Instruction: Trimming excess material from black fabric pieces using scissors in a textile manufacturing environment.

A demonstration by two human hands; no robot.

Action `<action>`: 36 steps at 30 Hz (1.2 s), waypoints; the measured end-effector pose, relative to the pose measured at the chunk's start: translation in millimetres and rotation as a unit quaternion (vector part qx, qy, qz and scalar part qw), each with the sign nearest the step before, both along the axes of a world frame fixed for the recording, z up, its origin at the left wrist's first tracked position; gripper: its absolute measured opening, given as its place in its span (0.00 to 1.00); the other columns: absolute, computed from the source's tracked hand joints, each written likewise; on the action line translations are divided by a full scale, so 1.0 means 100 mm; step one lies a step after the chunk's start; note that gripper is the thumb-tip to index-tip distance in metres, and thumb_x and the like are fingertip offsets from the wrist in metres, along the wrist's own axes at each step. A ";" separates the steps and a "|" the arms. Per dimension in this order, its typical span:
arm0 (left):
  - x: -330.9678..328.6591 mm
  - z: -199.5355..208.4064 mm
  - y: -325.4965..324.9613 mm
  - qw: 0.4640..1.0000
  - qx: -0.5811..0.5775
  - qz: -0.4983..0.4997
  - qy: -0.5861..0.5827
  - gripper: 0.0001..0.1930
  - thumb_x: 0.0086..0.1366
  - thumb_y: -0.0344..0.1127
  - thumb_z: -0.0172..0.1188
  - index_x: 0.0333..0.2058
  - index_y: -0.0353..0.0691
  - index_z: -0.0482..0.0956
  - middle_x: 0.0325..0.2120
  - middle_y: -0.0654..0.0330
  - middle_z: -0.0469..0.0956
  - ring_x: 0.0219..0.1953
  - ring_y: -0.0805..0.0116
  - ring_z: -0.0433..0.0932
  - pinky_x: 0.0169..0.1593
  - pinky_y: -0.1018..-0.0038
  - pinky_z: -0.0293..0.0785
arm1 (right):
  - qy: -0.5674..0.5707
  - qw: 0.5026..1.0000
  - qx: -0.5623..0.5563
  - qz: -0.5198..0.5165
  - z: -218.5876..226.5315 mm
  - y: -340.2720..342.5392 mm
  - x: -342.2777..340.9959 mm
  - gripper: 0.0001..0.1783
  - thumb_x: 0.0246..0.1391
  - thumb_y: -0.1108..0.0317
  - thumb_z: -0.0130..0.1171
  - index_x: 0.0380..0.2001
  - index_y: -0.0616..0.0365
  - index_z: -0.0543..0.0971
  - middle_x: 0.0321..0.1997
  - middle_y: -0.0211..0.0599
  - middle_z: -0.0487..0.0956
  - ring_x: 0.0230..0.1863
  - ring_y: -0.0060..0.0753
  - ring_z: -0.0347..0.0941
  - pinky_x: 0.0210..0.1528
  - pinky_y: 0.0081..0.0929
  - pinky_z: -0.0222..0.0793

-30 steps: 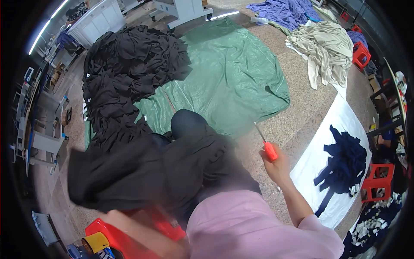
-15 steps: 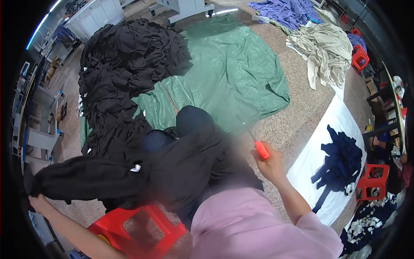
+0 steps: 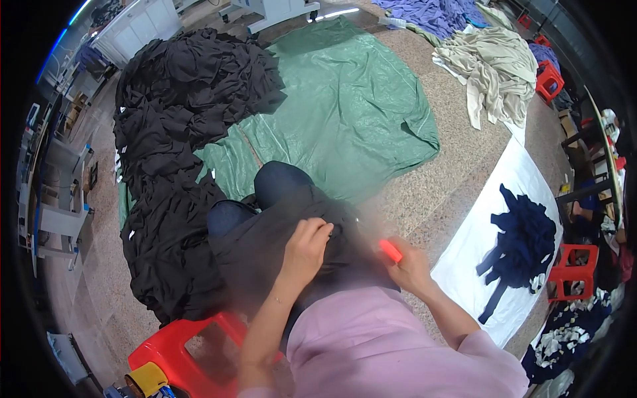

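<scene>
A black garment (image 3: pixel 262 247) lies bunched across my lap, over my dark trousers. My left hand (image 3: pixel 306 249) is above the lap with its fingers closed in a pinch on the black cloth. To the right, my right hand (image 3: pixel 410 270) grips a tool with a red handle (image 3: pixel 390 251). Its thin metal shaft points up and left toward the cloth; the tip is blurred, so I cannot tell its exact kind or whether it touches the fabric.
A heap of black garments (image 3: pixel 192 86) spreads over a green tarp (image 3: pixel 345 99) ahead and left. A red stool (image 3: pixel 156 341) stands at lower left. Dark blue pieces (image 3: pixel 521 232) lie on a white sheet (image 3: pixel 464 255) at right. Beige cloth (image 3: pixel 491 66) is piled farther off.
My left hand has come from the far left, where it held out the black garment, in to my lap. The garment now lies gathered there. My right hand has shifted slightly lower with the tool.
</scene>
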State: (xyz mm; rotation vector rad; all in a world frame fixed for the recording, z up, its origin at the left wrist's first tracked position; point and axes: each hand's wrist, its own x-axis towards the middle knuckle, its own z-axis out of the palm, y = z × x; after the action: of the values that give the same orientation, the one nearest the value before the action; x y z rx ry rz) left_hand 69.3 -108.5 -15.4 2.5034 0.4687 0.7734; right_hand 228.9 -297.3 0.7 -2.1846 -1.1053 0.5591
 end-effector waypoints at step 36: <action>0.52 0.18 0.29 0.980 0.067 -0.061 0.178 0.04 0.55 0.30 0.66 0.30 0.40 0.82 0.30 0.60 0.74 0.41 0.54 0.76 0.43 0.61 0.72 | 0.029 0.997 -0.044 -0.058 -0.17 -0.30 -0.05 0.15 0.55 0.53 0.64 0.35 0.51 0.78 0.25 0.48 0.80 0.27 0.59 0.78 0.30 0.52 0.70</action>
State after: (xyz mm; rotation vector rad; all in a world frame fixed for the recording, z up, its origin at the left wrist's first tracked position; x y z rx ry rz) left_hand 121.1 -79.7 2.4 2.7775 0.3857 0.3177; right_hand 223.7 -326.9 -15.8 -2.2754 -0.9336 0.6258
